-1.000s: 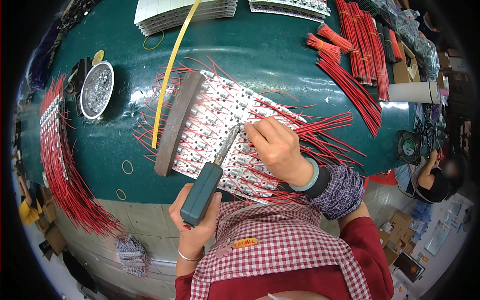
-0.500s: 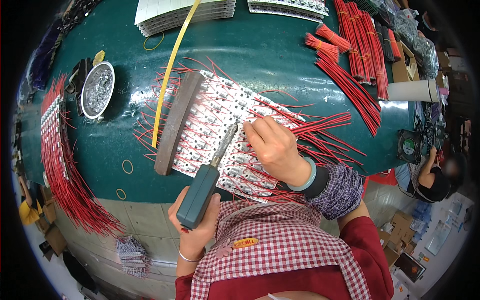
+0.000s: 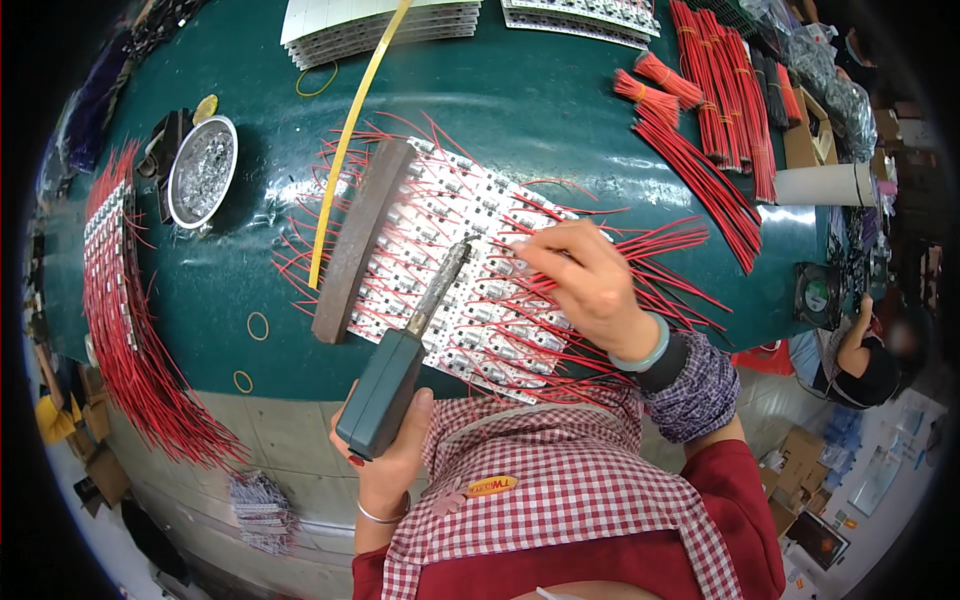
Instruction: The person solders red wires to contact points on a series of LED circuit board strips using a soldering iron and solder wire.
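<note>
My left hand is closed round the dark green handle of a soldering iron. The iron's tip rests at or just over the middle of a white circuit board panel covered with rows of small parts and red wires. Above the panel's right half, my right hand is pinched with thumb and forefinger close to the iron's tip, on what looks like a thin red wire, mostly hidden by the fingers. Loose red wires fan out to the right beyond that hand. A brown bar lies across the panel's left part.
Left on the green table are a metal bowl of silvery scraps and a wired board stack. A yellow strip hangs over the brown bar. Red wire bundles lie far right, with a small fan nearer.
My right hand has shifted right, away from the iron's tip. The soldering iron in my left hand has moved slightly left, and the view has shifted a little.
</note>
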Available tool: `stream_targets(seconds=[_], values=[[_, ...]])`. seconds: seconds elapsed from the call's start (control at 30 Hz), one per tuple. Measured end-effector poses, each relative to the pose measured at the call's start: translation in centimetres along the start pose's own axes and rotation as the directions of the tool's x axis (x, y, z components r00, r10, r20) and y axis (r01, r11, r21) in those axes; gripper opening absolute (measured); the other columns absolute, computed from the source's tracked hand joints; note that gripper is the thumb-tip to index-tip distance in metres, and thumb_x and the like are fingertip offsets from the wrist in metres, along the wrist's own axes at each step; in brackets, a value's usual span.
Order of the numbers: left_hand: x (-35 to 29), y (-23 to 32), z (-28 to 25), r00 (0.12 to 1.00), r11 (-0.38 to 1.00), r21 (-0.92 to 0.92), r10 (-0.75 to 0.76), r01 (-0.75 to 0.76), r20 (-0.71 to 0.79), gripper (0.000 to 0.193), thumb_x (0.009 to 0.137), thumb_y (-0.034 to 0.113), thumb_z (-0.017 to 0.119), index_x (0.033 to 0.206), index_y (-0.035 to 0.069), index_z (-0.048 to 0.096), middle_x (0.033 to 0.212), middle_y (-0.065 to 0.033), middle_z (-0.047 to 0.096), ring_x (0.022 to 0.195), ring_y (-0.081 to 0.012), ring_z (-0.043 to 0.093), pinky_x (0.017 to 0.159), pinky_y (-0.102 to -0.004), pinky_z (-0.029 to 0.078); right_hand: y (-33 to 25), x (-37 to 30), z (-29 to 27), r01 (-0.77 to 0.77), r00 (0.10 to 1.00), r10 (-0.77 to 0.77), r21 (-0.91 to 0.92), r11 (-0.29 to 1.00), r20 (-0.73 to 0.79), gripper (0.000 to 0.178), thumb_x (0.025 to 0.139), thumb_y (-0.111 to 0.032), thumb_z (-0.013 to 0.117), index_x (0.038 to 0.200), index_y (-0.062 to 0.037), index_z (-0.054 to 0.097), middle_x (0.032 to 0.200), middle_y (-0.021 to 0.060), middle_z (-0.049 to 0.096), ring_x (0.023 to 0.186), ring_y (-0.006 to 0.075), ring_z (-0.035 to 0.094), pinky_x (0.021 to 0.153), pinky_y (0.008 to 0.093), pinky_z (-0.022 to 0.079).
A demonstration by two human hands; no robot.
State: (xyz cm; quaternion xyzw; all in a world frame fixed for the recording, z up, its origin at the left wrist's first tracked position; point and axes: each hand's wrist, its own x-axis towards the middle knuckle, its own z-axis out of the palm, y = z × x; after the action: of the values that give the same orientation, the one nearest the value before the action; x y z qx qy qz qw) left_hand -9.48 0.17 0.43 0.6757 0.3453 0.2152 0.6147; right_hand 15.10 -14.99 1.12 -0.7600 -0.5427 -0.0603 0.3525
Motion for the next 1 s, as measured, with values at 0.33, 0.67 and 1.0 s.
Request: stream_targets(seconds=[0.33, 0.67, 1.0], values=[[0.2, -0.7, -0.4, 0.999, 0.999, -0.034, -0.018, 0.017, -0.035, 0.029, 0.088, -0.003, 0.074, 0.115, -0.008, 0.066, 0.080, -0.0058, 0.064, 0.059, -0.0088, 0.053, 0.053, -0.0234, 0.039, -7.1, 3.0, -7.1, -0.084, 0.995, 0.049, -0.482, 0.872, -0.085, 0.061, 0.071, 0.006, 0.066, 0.132, 0.0057, 0.066, 0.089, 0.0052, 0.046, 0.076, 0.0171, 0.049, 0.060, 0.0291, 0.042], [-0.7, -1.1, -1.2, 0.999, 0.999, 0.026, 0.031, -0.030, -0.021, 0.033, 0.087, -0.005, 0.073, 0.119, -0.007, 0.065, 0.088, -0.0075, 0.067, 0.062, -0.0090, 0.054, 0.054, -0.0240, 0.040, -3.9, -0.6, 3.5, -0.124, 0.991, 0.133, -0.226, 0.966, 0.026, 0.038, 0.075, 0.002, 0.066, 0.113, 0.0014, 0.069, 0.087, 0.0071, 0.053, 0.077, 0.0210, 0.058, 0.058, 0.0328, 0.048], [0.1, 0.8, -0.5, 0.994, 0.993, -0.051, -0.105, 0.105, -0.006, 0.028, 0.079, 0.002, 0.084, 0.102, -0.008, 0.072, 0.093, -0.0120, 0.074, 0.078, -0.0155, 0.069, 0.070, -0.0276, 0.054, -3.9, -0.5, 3.4, -0.173, 0.985, 0.174, -0.201, 0.964, -0.013, 0.040, 0.064, 0.006, 0.072, 0.104, -0.0017, 0.070, 0.082, 0.0078, 0.054, 0.069, 0.0251, 0.059, 0.057, 0.0379, 0.048]])
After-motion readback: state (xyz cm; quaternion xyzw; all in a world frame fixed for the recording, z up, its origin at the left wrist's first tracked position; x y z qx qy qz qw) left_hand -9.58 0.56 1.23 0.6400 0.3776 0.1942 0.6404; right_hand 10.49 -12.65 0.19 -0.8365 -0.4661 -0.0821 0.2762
